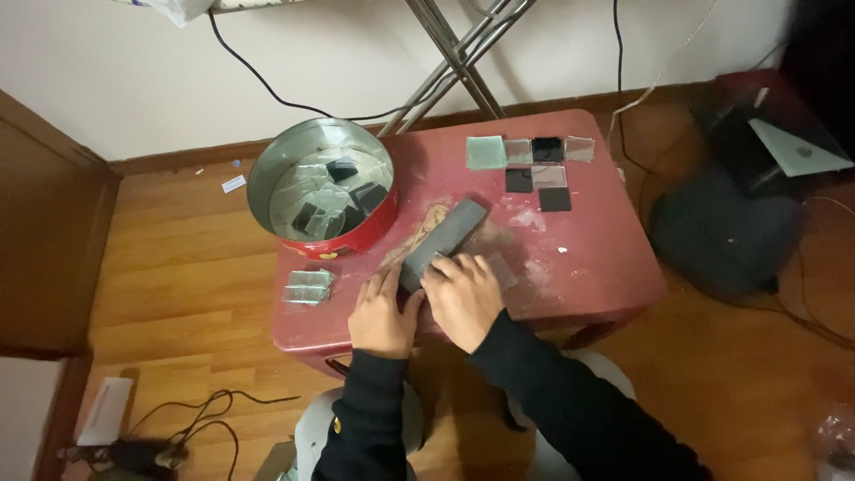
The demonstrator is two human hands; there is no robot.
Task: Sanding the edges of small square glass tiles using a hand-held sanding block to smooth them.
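Grey stone (445, 240) lying slantwise on red bench (606, 258), near end under both hands. Right hand (463, 298) pressing flat on that end, fingers spread, pinching nothing. Left hand (383, 312) resting beside it, fingertips touching stone edge, grip loose. Red tin (322, 189) sitting just left of stone, holding glass squares. Small tile stack (307, 287) lying beside left hand. Glass tiles (532, 162) sitting at far edge.

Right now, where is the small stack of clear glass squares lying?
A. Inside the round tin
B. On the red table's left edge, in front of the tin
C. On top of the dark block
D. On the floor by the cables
B: the stack sits on the red table near its left edge, just in front of the tin, left of the left hand.
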